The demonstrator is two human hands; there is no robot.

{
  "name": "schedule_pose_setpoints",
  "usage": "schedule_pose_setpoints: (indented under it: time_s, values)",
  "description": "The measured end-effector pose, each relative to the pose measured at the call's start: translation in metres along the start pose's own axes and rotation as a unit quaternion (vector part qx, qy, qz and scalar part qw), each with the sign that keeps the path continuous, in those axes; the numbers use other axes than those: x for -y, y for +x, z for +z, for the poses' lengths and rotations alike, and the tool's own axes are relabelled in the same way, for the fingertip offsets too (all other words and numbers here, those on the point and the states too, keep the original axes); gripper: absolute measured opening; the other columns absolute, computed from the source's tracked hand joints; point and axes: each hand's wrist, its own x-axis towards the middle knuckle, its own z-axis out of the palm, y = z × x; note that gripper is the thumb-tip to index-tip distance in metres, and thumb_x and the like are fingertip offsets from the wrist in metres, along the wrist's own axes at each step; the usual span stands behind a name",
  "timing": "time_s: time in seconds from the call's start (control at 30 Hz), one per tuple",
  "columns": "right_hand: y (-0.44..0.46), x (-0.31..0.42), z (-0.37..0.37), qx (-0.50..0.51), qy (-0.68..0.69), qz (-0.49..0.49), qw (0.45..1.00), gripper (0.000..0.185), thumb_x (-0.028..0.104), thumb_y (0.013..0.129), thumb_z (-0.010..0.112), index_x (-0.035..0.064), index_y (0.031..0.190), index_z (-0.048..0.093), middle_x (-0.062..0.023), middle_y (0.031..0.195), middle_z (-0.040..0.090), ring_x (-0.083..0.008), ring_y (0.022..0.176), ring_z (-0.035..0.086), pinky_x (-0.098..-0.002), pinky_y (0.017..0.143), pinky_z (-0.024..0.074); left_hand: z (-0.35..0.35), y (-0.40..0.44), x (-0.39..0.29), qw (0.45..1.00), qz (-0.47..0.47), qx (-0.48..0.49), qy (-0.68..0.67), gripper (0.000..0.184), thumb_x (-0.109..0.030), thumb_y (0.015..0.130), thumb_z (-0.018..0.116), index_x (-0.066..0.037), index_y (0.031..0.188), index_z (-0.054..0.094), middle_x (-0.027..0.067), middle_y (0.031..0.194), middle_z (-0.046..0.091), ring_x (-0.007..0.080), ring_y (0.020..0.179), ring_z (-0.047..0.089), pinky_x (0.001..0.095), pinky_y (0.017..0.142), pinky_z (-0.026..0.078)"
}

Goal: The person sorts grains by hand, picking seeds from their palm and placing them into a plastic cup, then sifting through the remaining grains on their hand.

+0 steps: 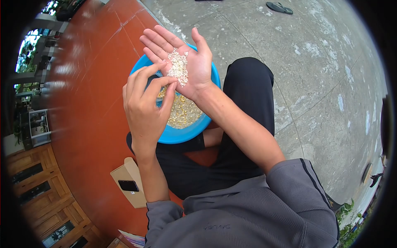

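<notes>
My R hand, palm up & spread flat, bears pale flaky grains over the round blue plastic basin, prob. v. light & loose, best pinched at the near edge, where my L hand's fingertips sit narrow, can't tell if gripping any.

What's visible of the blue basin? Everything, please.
The blue basin is round, open-topped and bright blue, with a smooth, plastic-looking wall and rim. It holds a loose mix of pale and yellow grain. It sits roughly level in front of the person, beside the dark trousers. The left hand and right hand are over it, hiding part of the rim and interior. What supports it is hidden.
</notes>
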Motion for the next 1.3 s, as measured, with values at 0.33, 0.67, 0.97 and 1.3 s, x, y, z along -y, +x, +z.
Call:
schedule_pose_setpoints:
  time_s: [0.33,0.67,0.97,1.3]
  values:
    - [0.001,-0.003,0.000,-0.009,0.004,0.006,1.000,0.089,0.062,0.116,0.028,-0.0083,0.170,0.034,-0.0294,0.174,0.041,-0.0409,0.162,0.042,-0.0494,0.134,0.0397,0.008,0.005,0.013,0.998,-0.015,-0.013,-0.066,0.011,-0.003,0.093,0.084,-0.004,0.104,0.083,0.0080,0.130,0.078,0.0286,0.121,0.070,0.0421,0.100,0.057]
    - [-0.001,-0.005,0.000,-0.004,-0.024,0.006,1.000,0.089,0.062,0.116,0.028,-0.0078,0.171,0.032,-0.0294,0.173,0.041,-0.0411,0.162,0.042,-0.0493,0.136,0.0380,0.010,0.015,0.018,0.998,0.041,0.003,-0.057,0.015,-0.004,0.089,0.086,-0.006,0.104,0.084,0.0079,0.128,0.077,0.0303,0.119,0.068,0.0438,0.101,0.054]
    - [-0.001,-0.005,-0.001,-0.005,-0.022,0.008,1.000,0.089,0.063,0.116,0.028,-0.0076,0.171,0.031,-0.0297,0.173,0.041,-0.0415,0.162,0.042,-0.0492,0.136,0.0377,0.007,0.017,0.024,0.996,0.064,0.032,-0.057,0.014,-0.004,0.089,0.084,-0.006,0.103,0.084,0.0068,0.128,0.078,0.0301,0.118,0.069,0.0432,0.100,0.054]
    - [-0.001,-0.007,0.000,-0.021,-0.022,0.021,0.999,0.088,0.063,0.116,0.027,-0.0072,0.170,0.032,-0.0290,0.171,0.044,-0.0419,0.160,0.044,-0.0496,0.135,0.0390,-0.002,0.023,0.026,0.992,0.119,0.052,-0.001,0.013,-0.009,0.086,0.084,-0.011,0.099,0.082,0.0005,0.129,0.077,0.0252,0.113,0.069,0.0417,0.094,0.051]
